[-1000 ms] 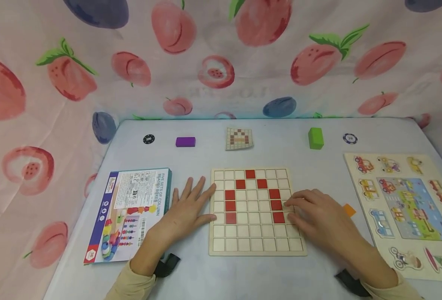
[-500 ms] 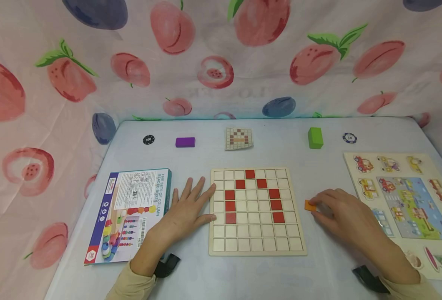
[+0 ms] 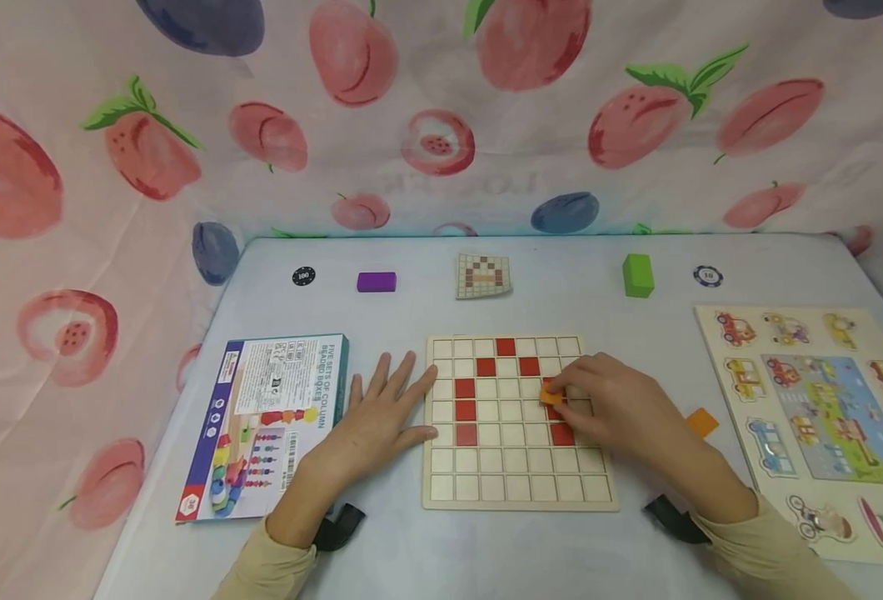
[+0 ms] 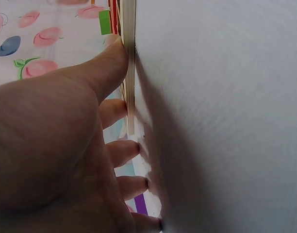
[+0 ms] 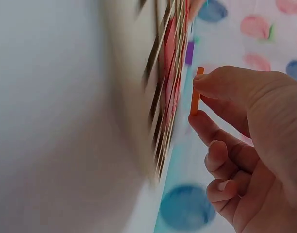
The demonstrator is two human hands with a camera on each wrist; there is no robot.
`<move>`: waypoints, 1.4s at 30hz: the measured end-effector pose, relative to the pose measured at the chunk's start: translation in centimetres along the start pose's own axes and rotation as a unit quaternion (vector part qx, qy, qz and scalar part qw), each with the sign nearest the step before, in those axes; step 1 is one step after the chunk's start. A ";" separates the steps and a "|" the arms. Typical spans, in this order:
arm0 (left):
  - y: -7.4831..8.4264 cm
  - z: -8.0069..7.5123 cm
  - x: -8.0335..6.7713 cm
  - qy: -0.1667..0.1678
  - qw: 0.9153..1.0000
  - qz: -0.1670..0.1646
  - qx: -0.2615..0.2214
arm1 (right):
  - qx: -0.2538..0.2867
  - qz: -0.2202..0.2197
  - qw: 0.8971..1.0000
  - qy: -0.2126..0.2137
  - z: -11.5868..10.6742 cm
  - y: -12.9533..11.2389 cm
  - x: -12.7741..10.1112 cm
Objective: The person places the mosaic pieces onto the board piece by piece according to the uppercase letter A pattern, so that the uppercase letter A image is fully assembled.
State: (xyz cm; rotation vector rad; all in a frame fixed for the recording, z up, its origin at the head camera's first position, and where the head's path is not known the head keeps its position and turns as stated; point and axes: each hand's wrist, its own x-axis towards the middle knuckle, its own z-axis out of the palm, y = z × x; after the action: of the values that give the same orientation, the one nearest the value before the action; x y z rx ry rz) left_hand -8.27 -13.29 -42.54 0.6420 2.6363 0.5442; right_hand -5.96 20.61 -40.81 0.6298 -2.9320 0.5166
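Note:
Between thumb and fingertips my right hand [image 3: 621, 408] pinches a thin orange square tile [image 3: 550, 397], held over the right part of the wooden grid board [image 3: 516, 494]. The right wrist view shows that orange tile [image 5: 196, 99] edge-on, apart from the board. Red tiles [image 3: 466, 410] fill some board squares in an arch-like pattern; the pinched tile and fingers partly cover those on the right. My left hand [image 3: 374, 425] lies with fingers spread, its thumb [image 4: 112, 63] and index fingertip against the board's left edge.
Another orange tile [image 3: 702, 422] lies right of my right hand, near a wooden picture puzzle [image 3: 719, 367]. A boxed bead set [image 3: 284, 367] lies at left. Along the back are a pattern card [image 3: 483, 276], a purple block [image 3: 376, 282], a green block [image 3: 638, 276] and two round chips [image 3: 303, 276].
My right hand went from the board's right edge out to the right, took an orange tile there, and has come back left over the board with it. My left hand stays in place.

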 end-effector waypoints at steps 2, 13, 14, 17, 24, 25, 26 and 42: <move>-0.1 0.0 0.0 -0.001 1.000 -0.002 -0.001 | 0.003 -0.025 1.000 -0.017 0.6 -1.2 1.0; 0.1 -0.1 0.2 -0.008 1.000 -0.009 0.010 | -0.007 -0.138 0.989 -0.050 2.8 -4.1 3.9; 0.1 -0.1 0.2 -0.008 1.000 -0.009 0.010 | -0.006 -0.141 0.989 -0.048 2.9 -4.2 4.0; 0.1 -0.1 0.2 -0.008 1.000 -0.010 0.013 | -0.010 -0.147 0.988 -0.042 2.9 -4.2 4.0; 0.1 0.0 0.2 -0.003 1.000 -0.005 0.009 | -0.016 -0.123 0.991 -0.040 2.1 -3.5 2.5; 0.0 0.0 0.2 -0.003 1.000 -0.005 0.009 | -0.014 -0.111 0.993 -0.043 1.8 -3.2 2.0; 0.0 0.0 0.1 -0.003 1.000 -0.005 0.008 | -0.014 -0.099 0.994 -0.042 1.6 -2.9 1.5; 0.3 -0.1 -0.1 -0.003 1.000 -0.001 0.005 | -0.059 0.084 0.990 -0.096 -3.6 5.8 -8.2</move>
State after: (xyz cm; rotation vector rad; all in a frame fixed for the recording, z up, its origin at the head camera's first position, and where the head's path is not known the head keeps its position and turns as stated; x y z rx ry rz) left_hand -8.12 -13.19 -42.27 0.6422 2.6348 0.5288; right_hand -0.79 30.01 -40.59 0.4427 -3.1874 0.3074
